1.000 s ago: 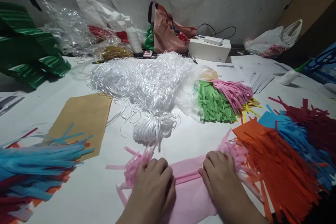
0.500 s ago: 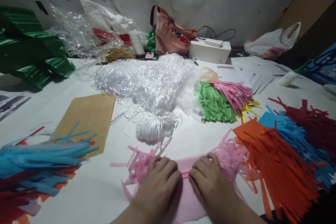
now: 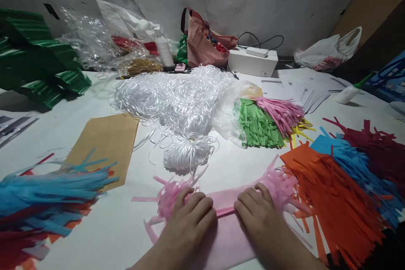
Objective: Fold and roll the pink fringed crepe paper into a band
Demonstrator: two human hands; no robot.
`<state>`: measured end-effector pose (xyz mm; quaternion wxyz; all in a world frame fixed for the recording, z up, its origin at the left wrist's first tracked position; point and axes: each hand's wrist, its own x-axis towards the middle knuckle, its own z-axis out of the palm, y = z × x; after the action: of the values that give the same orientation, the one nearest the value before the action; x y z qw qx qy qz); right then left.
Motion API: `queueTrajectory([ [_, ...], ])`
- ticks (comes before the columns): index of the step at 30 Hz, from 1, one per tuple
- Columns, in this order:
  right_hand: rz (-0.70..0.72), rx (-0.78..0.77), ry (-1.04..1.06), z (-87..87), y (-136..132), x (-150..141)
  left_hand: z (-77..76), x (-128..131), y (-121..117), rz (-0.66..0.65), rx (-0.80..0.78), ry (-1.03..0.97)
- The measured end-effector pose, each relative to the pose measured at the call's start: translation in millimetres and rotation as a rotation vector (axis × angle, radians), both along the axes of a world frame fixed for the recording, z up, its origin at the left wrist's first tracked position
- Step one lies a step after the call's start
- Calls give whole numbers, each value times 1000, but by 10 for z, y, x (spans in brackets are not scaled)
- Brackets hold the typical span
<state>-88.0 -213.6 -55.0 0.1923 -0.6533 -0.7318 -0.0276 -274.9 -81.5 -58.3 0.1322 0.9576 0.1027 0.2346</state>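
Observation:
Pink tissue paper (image 3: 230, 236) lies on the white table in front of me, its two ends cut into fringe strips. Across its middle runs a narrow, darker pink fold or roll (image 3: 225, 211). My left hand (image 3: 191, 215) grips this fold on the left, beside a bunch of curled pink strips. On the right my right hand (image 3: 261, 217) has its fingers bent over the same fold, close to the other fringed end. A short stretch of the fold shows between the hands. Both thumbs are mostly hidden.
White ribbon cord (image 3: 177, 97) is heaped beyond the paper. Orange fringed paper (image 3: 329, 190) and blue fringe lie to the right, more blue fringe (image 3: 53, 190) to the left. A brown envelope (image 3: 101, 143), green fringe (image 3: 261, 124) and a glue bottle (image 3: 348, 94) lie further off.
My right hand has shifted slightly to the right, so the gap between the hands is wider. More of the dark pink fold shows between them.

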Motion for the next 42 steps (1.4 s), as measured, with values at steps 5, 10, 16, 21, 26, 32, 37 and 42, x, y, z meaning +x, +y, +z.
queueTrajectory([
  [5, -142, 50, 161, -41, -74, 126, 70, 0, -34, 90, -135, -31],
  [10, -248, 13, 218, -12, -68, 57, 245, 142, -32, 242, -248, 296],
  [16, -291, -16, 325, -34, -85, 41, 240, 202, 20, 254, -135, 401],
  [21, -311, 137, 314, -25, -43, -33, 91, 171, -53, 68, 169, 155],
  [26, -99, 144, 120, -26, 36, -160, 38, 245, -27, 35, 245, 155],
  [32, -18, 156, -178, -62, 179, -158, 201, 243, -4, 15, 121, 113],
  [37, -131, 267, -137, 135, 288, 92, 50, 118, -202, -214, 107, 79],
  [42, -378, 514, -247, 530, 109, 915, -9, -6, -69, -93, -58, 417],
])
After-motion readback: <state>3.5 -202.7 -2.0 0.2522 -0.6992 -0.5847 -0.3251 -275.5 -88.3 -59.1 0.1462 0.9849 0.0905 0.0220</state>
